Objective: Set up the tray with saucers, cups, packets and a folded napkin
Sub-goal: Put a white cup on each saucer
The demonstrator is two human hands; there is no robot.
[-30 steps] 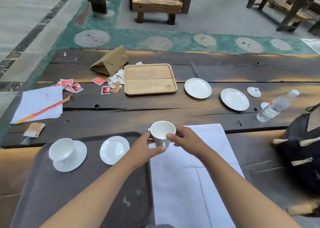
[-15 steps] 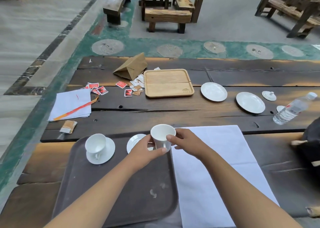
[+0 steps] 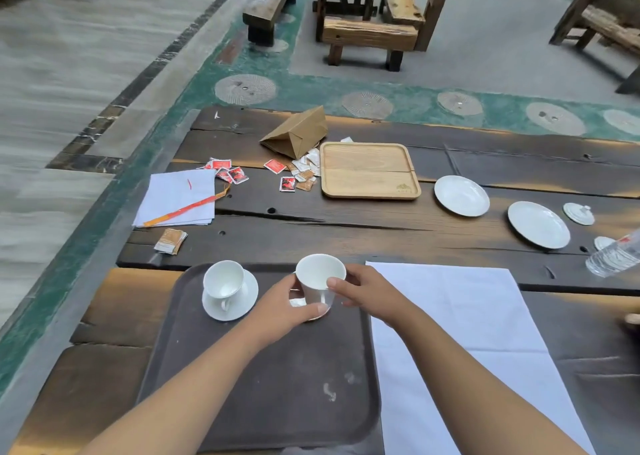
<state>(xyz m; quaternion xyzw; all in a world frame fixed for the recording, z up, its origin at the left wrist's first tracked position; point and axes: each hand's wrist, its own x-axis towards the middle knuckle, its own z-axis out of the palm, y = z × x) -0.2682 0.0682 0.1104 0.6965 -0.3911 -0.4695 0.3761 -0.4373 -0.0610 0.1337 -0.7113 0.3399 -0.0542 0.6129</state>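
Observation:
A dark brown tray (image 3: 263,395) lies in front of me. At its far left a white cup (image 3: 223,279) stands on a saucer (image 3: 242,307). Both hands hold a second white cup (image 3: 320,274): my left hand (image 3: 280,307) grips its near side, my right hand (image 3: 367,293) its right side. This cup sits over a second saucer (image 3: 298,303), mostly hidden by my hands; contact cannot be told. A white napkin (image 3: 460,337) lies spread flat right of the tray. Red and brown packets (image 3: 287,177) are scattered on the table beyond.
A wooden tray (image 3: 369,170), a brown paper bag (image 3: 298,132), two white plates (image 3: 461,195) (image 3: 538,224), a small lid (image 3: 578,214) and a water bottle (image 3: 614,255) sit further back. Folded white napkins with an orange strip (image 3: 176,201) lie at left.
Both hands carried the cup leftward and down, from above the napkin's edge to over the tray's second saucer. The camera view swung left.

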